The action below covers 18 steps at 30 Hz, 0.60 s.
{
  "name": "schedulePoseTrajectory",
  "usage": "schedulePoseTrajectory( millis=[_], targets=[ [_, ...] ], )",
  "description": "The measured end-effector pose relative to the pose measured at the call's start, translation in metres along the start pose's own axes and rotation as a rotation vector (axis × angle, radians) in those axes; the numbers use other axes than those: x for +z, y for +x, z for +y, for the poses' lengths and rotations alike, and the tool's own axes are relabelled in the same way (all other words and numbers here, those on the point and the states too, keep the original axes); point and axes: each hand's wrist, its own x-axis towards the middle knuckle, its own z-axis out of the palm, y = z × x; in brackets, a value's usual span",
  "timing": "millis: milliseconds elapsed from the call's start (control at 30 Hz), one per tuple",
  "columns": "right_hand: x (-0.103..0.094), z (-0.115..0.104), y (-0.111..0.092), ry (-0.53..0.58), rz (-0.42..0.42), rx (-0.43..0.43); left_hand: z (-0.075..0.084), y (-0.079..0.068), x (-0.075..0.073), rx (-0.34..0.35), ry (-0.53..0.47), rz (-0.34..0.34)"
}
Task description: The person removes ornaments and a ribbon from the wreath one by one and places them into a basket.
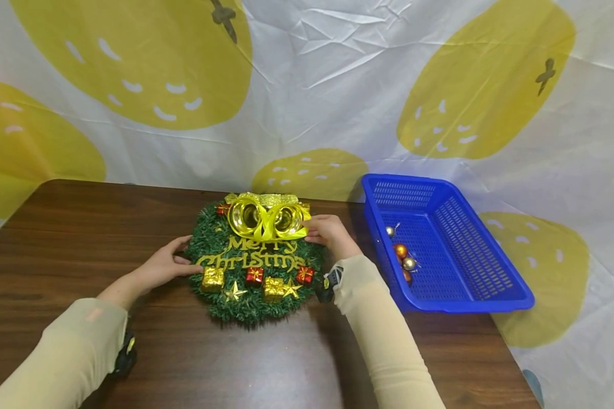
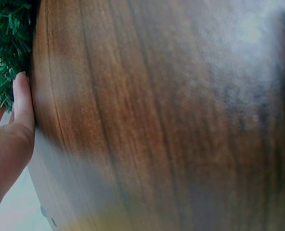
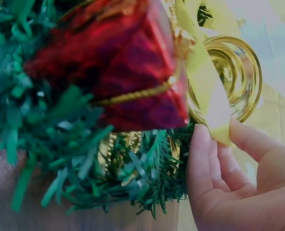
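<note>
A green Christmas wreath [image 1: 256, 309] lies on the table, with gold "Merry Christmas" lettering [image 1: 253, 260], small wrapped gift boxes [image 1: 213, 279] and gold stars [image 1: 235, 292]. Two gold bells [image 1: 245, 217] with a yellow ribbon [image 3: 207, 91] sit at its top. My left hand [image 1: 161, 266] holds the wreath's left edge, thumb and fingers apart along the tinsel, some fingertips hidden in it. At the upper right, my right hand [image 1: 332, 234] pinches the ribbon's end between thumb and fingers, right beside a bell's rim. A red gift box [image 3: 128, 67] looms close in the right wrist view.
To the right stands a blue plastic basket [image 1: 483, 244], holding several small gold and orange baubles [image 1: 401, 251] along its left side. A fruit-print cloth [image 1: 317, 85] hangs behind the brown wooden table [image 1: 225, 369].
</note>
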Motion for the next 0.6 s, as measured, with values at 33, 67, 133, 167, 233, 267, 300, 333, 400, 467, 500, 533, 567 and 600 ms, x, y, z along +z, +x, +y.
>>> schedulePoseTrajectory(
  millis=[33, 67, 133, 167, 233, 267, 300, 333, 400, 467, 500, 533, 567, 600],
  targets=[
    [-0.006, 0.009, 0.017, 0.017, -0.006, -0.02, 0.0, 0.0, 0.0, -0.001, 0.0, -0.001],
    [-0.009, 0.016, 0.032, 0.023, 0.003, -0.021, 0.0, 0.0, 0.0, -0.002, 0.002, -0.001],
    [-0.019, 0.031, 0.061, 0.047, 0.01, -0.046, 0.001, 0.0, 0.0, -0.006, 0.003, -0.003],
    [-0.02, 0.032, 0.065, 0.051, 0.021, -0.051, 0.001, 0.0, 0.0, -0.007, 0.004, -0.003],
    [-0.022, 0.029, 0.063, 0.068, 0.022, -0.07, 0.001, 0.0, 0.0, -0.008, 0.005, -0.004],
    [-0.019, 0.022, 0.051, 0.059, 0.04, -0.064, 0.002, -0.001, 0.0, -0.009, 0.006, -0.004],
    [-0.016, 0.012, 0.036, 0.054, 0.046, -0.07, 0.002, -0.001, 0.0, -0.009, 0.007, -0.004],
    [-0.011, 0.001, 0.018, 0.036, 0.056, -0.069, 0.002, -0.001, 0.0, -0.01, 0.008, -0.003],
    [-0.003, -0.02, -0.015, 0.006, 0.075, -0.045, 0.002, -0.001, 0.0, -0.01, 0.008, -0.003],
    [0.004, -0.036, -0.042, -0.013, 0.077, -0.038, 0.003, -0.001, 0.0, -0.009, 0.008, -0.003],
    [0.006, -0.043, -0.052, -0.017, 0.073, -0.039, 0.003, -0.001, 0.0, -0.008, 0.007, -0.003],
    [0.007, -0.047, -0.059, -0.018, 0.065, -0.041, 0.003, -0.001, 0.0, -0.007, 0.007, -0.003],
    [0.008, -0.051, -0.065, -0.018, 0.057, -0.046, 0.003, -0.001, 0.001, -0.005, 0.005, -0.003],
    [0.01, -0.055, -0.071, -0.018, 0.054, -0.052, 0.003, -0.001, 0.001, -0.005, 0.005, -0.003]
  ],
)
